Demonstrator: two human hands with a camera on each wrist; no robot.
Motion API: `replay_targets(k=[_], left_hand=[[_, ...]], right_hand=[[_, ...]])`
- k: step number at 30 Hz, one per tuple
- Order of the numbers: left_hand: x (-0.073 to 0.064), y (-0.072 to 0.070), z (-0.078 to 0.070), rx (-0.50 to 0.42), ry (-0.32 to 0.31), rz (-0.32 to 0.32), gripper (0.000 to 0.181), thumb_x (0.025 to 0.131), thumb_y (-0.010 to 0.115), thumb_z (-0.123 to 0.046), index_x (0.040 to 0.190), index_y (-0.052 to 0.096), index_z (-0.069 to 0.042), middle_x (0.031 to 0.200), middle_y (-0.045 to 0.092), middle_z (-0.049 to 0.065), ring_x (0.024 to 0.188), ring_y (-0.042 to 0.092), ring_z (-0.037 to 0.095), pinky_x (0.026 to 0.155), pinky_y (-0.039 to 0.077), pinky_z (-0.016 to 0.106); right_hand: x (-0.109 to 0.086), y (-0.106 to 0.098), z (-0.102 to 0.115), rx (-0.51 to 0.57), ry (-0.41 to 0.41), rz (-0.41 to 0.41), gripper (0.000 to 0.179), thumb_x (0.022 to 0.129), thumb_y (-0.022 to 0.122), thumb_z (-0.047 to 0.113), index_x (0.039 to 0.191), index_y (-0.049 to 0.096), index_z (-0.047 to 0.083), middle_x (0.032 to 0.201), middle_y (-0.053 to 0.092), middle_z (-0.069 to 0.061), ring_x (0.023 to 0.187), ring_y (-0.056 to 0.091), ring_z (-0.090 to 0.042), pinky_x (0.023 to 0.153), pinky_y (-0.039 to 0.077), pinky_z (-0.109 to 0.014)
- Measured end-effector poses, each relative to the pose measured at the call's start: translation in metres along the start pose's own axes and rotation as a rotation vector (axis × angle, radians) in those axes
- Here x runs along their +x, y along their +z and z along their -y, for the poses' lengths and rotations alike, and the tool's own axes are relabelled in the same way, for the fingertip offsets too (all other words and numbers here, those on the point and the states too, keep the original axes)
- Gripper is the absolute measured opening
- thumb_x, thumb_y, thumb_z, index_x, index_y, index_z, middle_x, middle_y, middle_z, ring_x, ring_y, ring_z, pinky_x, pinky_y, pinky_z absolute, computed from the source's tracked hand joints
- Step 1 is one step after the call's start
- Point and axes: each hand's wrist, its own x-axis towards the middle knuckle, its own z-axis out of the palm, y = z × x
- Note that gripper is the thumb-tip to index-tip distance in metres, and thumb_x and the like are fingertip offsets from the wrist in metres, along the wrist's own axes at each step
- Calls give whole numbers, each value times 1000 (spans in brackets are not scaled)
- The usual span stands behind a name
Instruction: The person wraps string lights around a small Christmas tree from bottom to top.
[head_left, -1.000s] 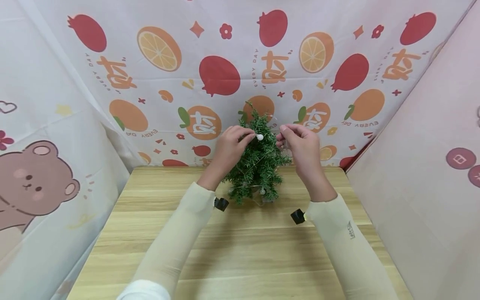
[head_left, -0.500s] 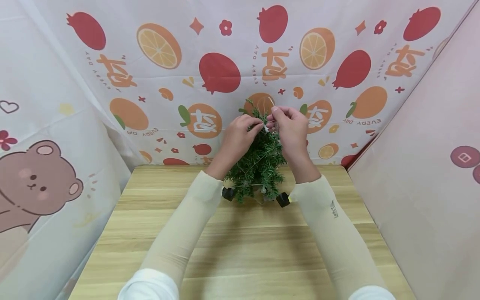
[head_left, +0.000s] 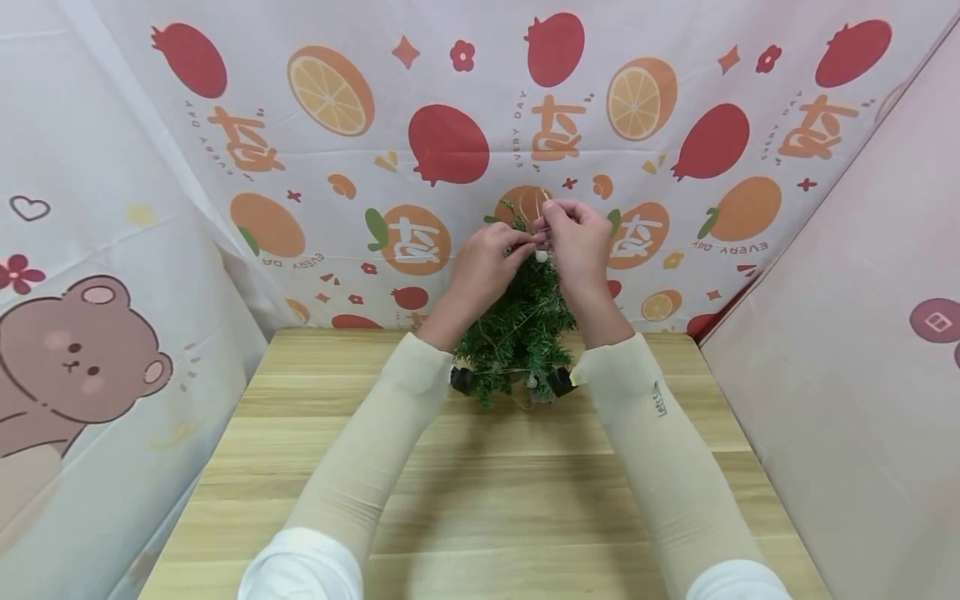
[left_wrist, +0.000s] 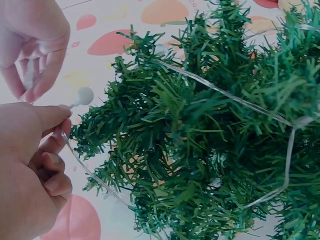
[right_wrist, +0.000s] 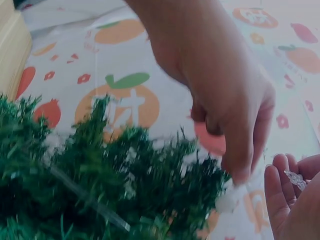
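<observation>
A small green artificial tree (head_left: 517, 325) stands on the table against the printed back cloth, a clear string-light wire (left_wrist: 220, 92) wound through its branches. Near its top, my left hand (head_left: 483, 262) pinches the wire just beside a white ball bulb (left_wrist: 85, 95). Close by on the right, my right hand (head_left: 585, 250) has curled fingers and holds a clear, twisted bundle of the string lights (right_wrist: 295, 179). Thin loops of wire (head_left: 535, 200) rise above the right fingertips. In the right wrist view, the ball bulb (right_wrist: 227, 201) sits at a branch tip under the left fingers.
The wooden table (head_left: 450, 500) extends toward me below the forearms. Printed cloths hang at the back (head_left: 465, 75) and on both sides. A black wrist camera (head_left: 462, 381) is at the left cuff, another (head_left: 561, 382) at the right.
My left hand has moved up and right with the bulb. The right hand has come left and up, close beside the left hand near the treetop.
</observation>
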Motion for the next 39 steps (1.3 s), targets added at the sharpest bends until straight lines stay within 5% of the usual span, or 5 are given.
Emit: replay_targets(k=[6,13,22,30,39], left_hand=[[-6,4,-2,55,-39,24,22,101,63,-32,112,78,-20,104,70,0,89,64,17,71,51,34],[-15,9,-2,81,-48,-3,22,102,62,-33,112,77,-21,103,70,-1,83,63,15,65,49,32],[-28,13,1,68,-58,-3,23,103,60,-34,113,77,-22,105,69,-3,84,64,15,63,48,33],[-38,19,5,43,-99,-24,23,102,61,-35,113,77,-22,107,70,-3,87,65,15,64,48,32],[-47,26,11,-21,-125,-64,20,101,64,-32,112,77,-22,108,71,-3,88,65,13,64,47,31]], right_hand=[[21,-16,-14,-27,42,-35,14,101,62,14,98,70,2,84,69,-15,60,66,-15,68,60,-33],[44,-31,-30,-171,127,-25,17,102,61,19,99,71,6,88,71,-10,70,71,-18,54,54,-23],[51,-47,-57,-212,218,-27,19,104,58,20,106,68,4,92,70,-10,68,66,-12,58,53,-21],[51,-56,-74,-217,234,15,29,103,59,22,117,67,-2,106,69,-19,83,70,-23,77,58,-33],[51,-68,-93,-248,269,83,34,103,61,24,124,65,-2,101,70,-6,91,68,-17,95,54,-36]])
